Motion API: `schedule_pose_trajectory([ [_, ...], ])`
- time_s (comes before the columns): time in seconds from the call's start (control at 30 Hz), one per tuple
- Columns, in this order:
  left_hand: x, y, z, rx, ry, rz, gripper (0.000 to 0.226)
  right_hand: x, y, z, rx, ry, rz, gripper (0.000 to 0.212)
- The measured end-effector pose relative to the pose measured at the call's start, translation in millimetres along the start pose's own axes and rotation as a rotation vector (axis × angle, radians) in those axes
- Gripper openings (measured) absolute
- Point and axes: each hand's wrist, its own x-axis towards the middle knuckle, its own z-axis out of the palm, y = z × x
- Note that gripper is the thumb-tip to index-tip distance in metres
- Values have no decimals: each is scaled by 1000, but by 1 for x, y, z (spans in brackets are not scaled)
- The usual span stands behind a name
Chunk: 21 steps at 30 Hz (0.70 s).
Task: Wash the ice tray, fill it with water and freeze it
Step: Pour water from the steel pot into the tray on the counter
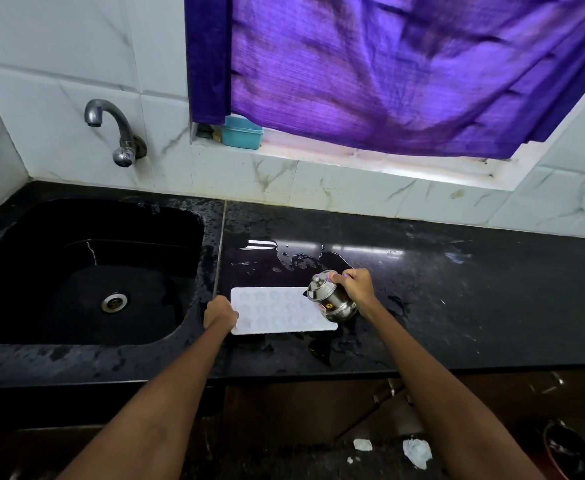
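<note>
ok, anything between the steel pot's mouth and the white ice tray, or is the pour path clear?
Nothing visible. The right hand tilts the small steel pot directly over the right end of the flat white ice tray on the wet black counter; the left hand holds the tray's left edge, clear of the pour.

no readable txt anywhere tbh, steel pot (pixel 332 299) has a small round gold sticker, print too tiny to read

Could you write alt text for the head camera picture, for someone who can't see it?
A person's right hand tilts a small steel jug over a white ice tray lying on a wet black counter, while the left hand holds the tray's left edge. A black sink and wall tap sit to the left.
</note>
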Motion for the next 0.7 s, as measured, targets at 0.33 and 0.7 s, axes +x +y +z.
schedule_pose_trajectory([
  [0.33,-1,1,0,8,-1,10,29,-1,-2,3,16,-1,0,60],
  [0.7,0,0,0,17,6,16,31,3,-6,5,116,43,48,55],
])
